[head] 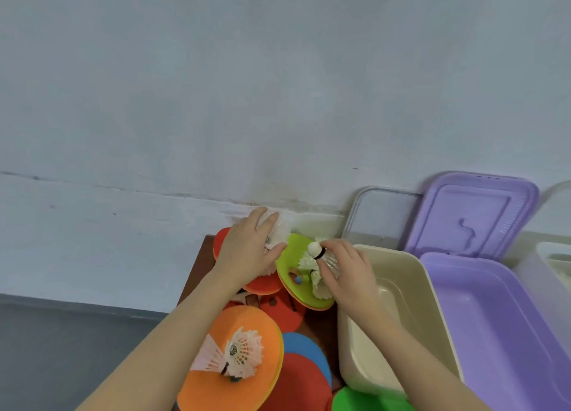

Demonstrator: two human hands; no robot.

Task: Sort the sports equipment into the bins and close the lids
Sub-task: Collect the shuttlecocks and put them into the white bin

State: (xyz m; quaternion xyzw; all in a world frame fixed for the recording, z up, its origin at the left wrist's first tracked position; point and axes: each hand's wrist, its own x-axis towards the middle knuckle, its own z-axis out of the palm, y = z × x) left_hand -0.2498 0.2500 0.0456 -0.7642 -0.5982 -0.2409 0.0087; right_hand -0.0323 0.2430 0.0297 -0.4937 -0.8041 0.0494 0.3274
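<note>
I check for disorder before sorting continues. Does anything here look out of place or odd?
Nothing damaged. The paddles lie in a loose overlapping heap with shuttlecocks on top, and the cream bin and purple bin stand open.

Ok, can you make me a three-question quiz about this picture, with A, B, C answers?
1. Where is the cream bin?
A. left of the purple bin
B. on top of the purple bin
C. behind the wall

2. What colour is the disc with two shuttlecocks lying on it near the bottom?
A. blue
B. orange
C. purple

3. What is the right hand doing?
A. resting flat in the bin
B. holding a shuttlecock
C. closing a lid

Answers: 1 A, the cream bin sits beside the purple one on its left. 2 B, the disc under them is orange. 3 B, its fingers curl round the white shuttlecock above the green disc.
</note>
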